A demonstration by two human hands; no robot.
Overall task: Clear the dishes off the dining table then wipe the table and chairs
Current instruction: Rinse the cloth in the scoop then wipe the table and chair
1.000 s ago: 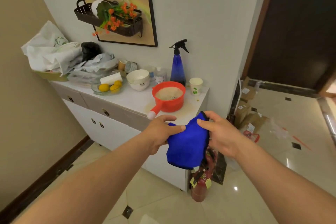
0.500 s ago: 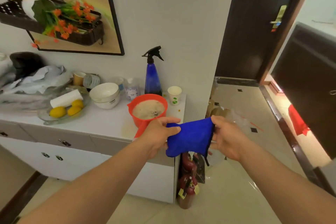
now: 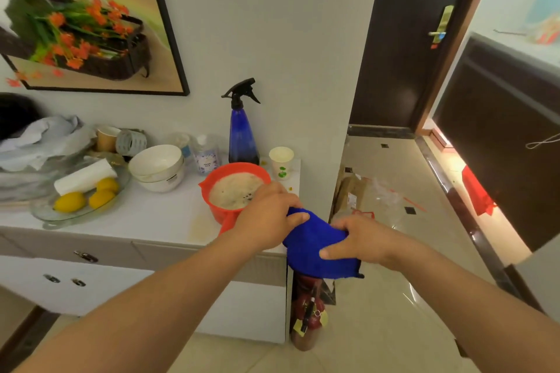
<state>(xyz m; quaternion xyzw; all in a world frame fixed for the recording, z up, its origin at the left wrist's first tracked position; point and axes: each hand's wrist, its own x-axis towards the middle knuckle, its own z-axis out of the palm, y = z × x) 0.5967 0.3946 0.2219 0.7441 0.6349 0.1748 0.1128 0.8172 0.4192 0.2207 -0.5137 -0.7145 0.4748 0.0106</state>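
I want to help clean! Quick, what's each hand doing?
Left hand: closed, gripping the blue cloth.
Right hand: closed, gripping the same cloth.
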